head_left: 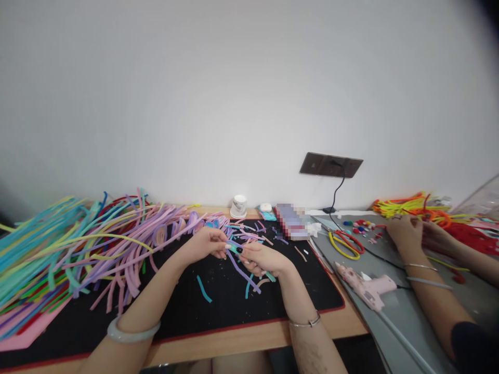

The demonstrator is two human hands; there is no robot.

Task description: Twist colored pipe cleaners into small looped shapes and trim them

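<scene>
My left hand [208, 243] pinches with thumb and fingertips at the middle of the black mat. Against it, my right hand [262, 258] is closed too, and the fingertips of both hands nearly meet. Between them runs a purple pipe cleaner [245, 272], its loose end hanging below my right fingers. A teal piece [233, 246] shows at the fingertips, with a small black spot beside it that I cannot make out. Another teal end sticks out under my right palm. Short cut pipe cleaner pieces [204, 289] lie on the mat [179, 317] around my hands.
Many pastel pipe cleaners [128, 234] heap at the left. A paper cup [238, 206] stands by the wall. To the right lie scissors [345, 245], a pink glue gun [368, 285] with its cord, and small pompoms [360, 226]. A co-worker's hands [409, 236] work near yellow and red stems.
</scene>
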